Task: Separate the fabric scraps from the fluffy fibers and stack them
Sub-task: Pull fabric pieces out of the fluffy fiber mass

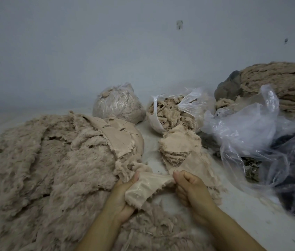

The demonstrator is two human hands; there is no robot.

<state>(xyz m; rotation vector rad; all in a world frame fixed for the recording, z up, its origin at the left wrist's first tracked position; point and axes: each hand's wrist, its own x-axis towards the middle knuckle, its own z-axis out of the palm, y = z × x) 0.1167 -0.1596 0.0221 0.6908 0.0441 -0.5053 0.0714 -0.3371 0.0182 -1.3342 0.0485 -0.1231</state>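
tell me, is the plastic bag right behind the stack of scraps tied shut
No, the plastic bag behind the stack of scraps gapes open at the top, with fluffy fibers showing inside.

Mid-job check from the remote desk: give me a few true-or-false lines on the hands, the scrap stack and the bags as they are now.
1. Both hands grip one fabric scrap, left hand, right hand. True.
2. The scrap stack sits left of the big fluffy pile. False: it lies to the right of it.
3. The open bag holds fluffy fibers. True.
4. The tied bag is empty. False: it is stuffed full.
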